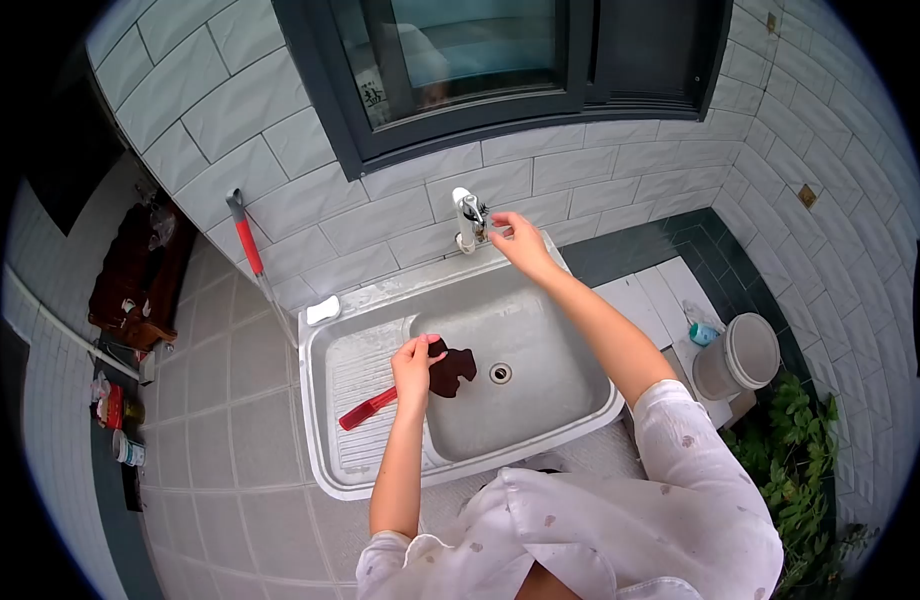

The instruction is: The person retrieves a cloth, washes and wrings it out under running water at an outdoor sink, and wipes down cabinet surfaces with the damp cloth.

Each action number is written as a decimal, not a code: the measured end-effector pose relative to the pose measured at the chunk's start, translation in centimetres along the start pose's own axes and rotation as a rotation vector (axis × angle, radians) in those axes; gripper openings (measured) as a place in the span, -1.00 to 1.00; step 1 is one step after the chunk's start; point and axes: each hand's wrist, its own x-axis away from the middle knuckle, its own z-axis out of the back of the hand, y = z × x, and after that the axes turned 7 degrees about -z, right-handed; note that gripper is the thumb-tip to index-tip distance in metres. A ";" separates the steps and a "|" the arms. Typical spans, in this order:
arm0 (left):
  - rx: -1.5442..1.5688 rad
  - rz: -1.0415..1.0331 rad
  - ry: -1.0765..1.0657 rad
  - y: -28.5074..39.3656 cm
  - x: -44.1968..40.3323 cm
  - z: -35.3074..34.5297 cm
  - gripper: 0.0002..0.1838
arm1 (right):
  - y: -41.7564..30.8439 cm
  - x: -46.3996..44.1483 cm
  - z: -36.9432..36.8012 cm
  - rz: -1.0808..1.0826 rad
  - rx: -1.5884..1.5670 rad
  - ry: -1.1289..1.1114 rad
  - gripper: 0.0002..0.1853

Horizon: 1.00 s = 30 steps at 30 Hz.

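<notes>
My left hand point(416, 366) is closed on a dark cloth point(453, 372), which hangs over the basin beside the ribbed drainboard. A red brush point(368, 409) lies on the drainboard, its handle end reaching behind my left hand. My right hand point(518, 242) is raised just right of the chrome faucet point(472, 215), fingers apart and holding nothing. Whether a fingertip touches the faucet lever cannot be made out. Below both hands is the metal sink point(570, 340), with its drain point(500, 373) right of the cloth.
A white soap bar point(324, 309) sits at the sink's back left corner. A red-handled tool point(248, 240) leans on the tiled wall. At right are a grey bucket point(737, 355), a teal item point(703, 333) and green plants point(795, 470). A dark-framed window point(525, 112) is above.
</notes>
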 end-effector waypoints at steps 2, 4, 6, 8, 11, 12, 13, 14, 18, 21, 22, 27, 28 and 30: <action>-0.011 -0.006 0.011 -0.4 -2.0 -2.0 -0.77 | 0.4 -2.7 -1.4 0.066 0.183 -0.078 -0.48; 0.062 -0.044 0.033 -1.8 -4.5 -3.4 -0.79 | 1.0 -3.7 -1.7 0.095 0.157 -0.096 -0.49; 0.181 -0.040 0.034 -2.7 -6.4 -4.4 -0.80 | 1.6 -3.6 -1.3 0.103 0.143 -0.117 -0.49; 0.222 -0.006 0.022 -4.5 -8.7 -5.5 -0.80 | 2.3 -4.1 -0.2 0.250 0.120 -0.200 -0.49; 0.276 0.079 -0.050 -6.8 -12.4 -7.4 -0.79 | 3.0 -5.4 0.8 0.314 0.075 -0.300 -0.50; 0.289 0.087 -0.064 -7.4 -13.2 -8.0 -0.78 | 3.1 -5.4 1.0 0.294 0.067 -0.293 -0.50; 0.281 0.097 -0.077 -7.7 -13.7 -8.6 -0.78 | 3.0 -5.6 1.1 0.296 0.072 -0.337 -0.49; 0.300 0.108 -0.086 -7.9 -13.7 -8.9 -0.78 | 2.7 -5.4 1.2 0.302 0.081 -0.382 -0.48; 0.297 0.125 -0.188 -9.2 -15.7 -10.8 -0.77 | 3.2 -6.6 1.7 0.304 0.029 -0.456 -0.48; 0.268 0.154 -0.277 -9.7 -16.5 -11.8 -0.77 | 3.8 -6.8 1.9 0.229 -0.090 -0.501 -0.45; 0.252 0.173 -0.305 -9.8 -16.7 -12.0 -0.76 | 4.5 -6.4 1.9 0.168 -0.305 -0.501 -0.45; 0.172 0.218 -0.444 -8.9 -16.7 -13.1 -0.63 | 13.8 0.8 -3.9 -0.350 -0.260 -0.123 -0.57; 0.177 0.203 -0.486 -9.3 -16.5 -12.9 -0.60 | 15.1 2.7 -5.5 -0.384 -0.080 -0.055 -0.61; 0.192 0.171 -0.515 -9.0 -16.1 -12.7 -0.54 | 17.5 3.8 -7.4 -0.418 0.098 0.011 -0.65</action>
